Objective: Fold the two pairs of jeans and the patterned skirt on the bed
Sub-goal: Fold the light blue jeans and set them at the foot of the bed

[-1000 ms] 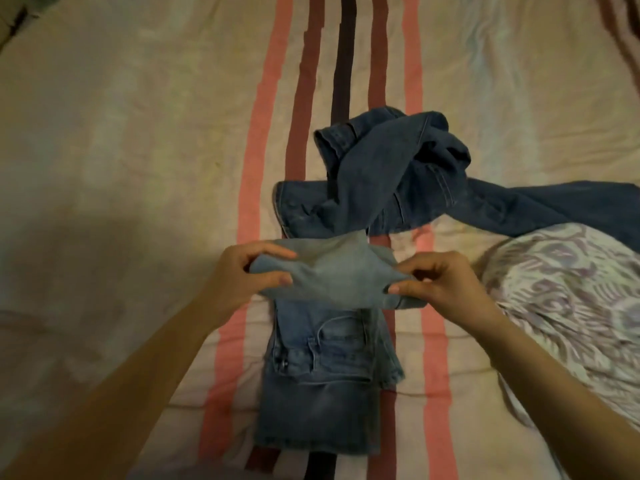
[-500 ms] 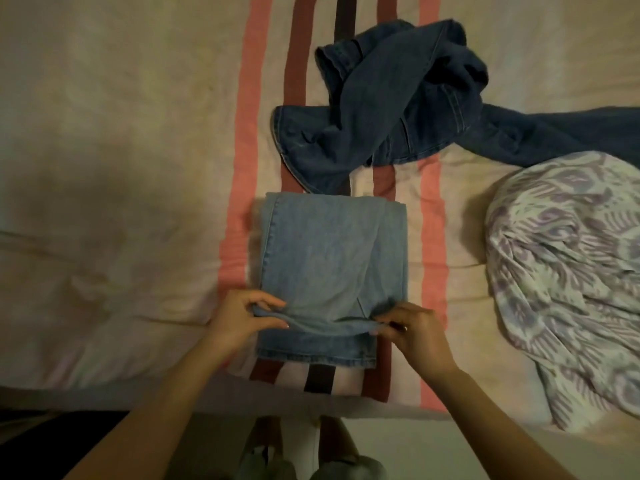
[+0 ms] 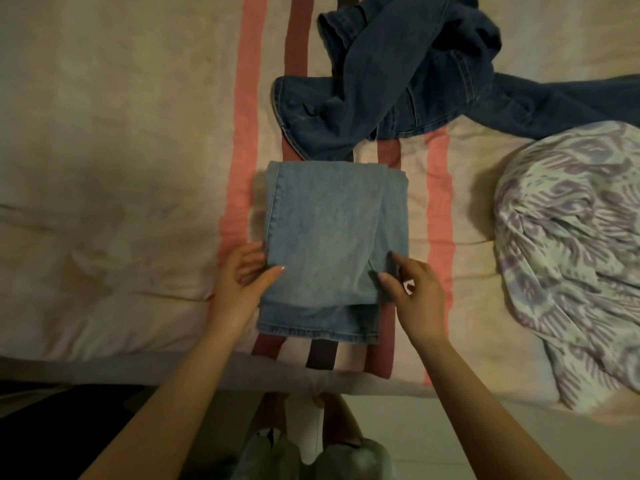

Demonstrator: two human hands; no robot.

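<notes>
The light jeans (image 3: 332,237) lie folded into a compact rectangle near the front edge of the bed (image 3: 104,168), across its coloured stripes. The top layer stops short of the near end, so a hemmed strip of the lower layer shows below it. This suggests the last fold is laid but not yet squared.

The left hand (image 3: 242,285) sits at the left near corner of the fold. Its thumb lies on top of the cloth and its fingers appear to sit at or under the side edge: a light grip pinching the corner, likely to steady or align it. The right hand (image 3: 412,292) is at the right near corner. Its thumb and forefinger close on the edge of the top layer, also a light pinch, and the other fingers are loosely curled. With one hand at each corner, the person can pull or flatten the layer evenly.

The dark jeans (image 3: 408,81) lie in a crumpled heap just beyond the folded pair, nearly touching its far edge, with one leg trailing off to the right. They are not folded. The skirt (image 3: 571,244), patterned in purple and pale tones, is bunched at the right of the bed, apart from both pairs of jeans and also unfolded.

Judgement: the first of three items is nearly complete, with two untouched. Placing the fold near the bed edge keeps it within easy reach and leaves room behind for the next garment.
</notes>
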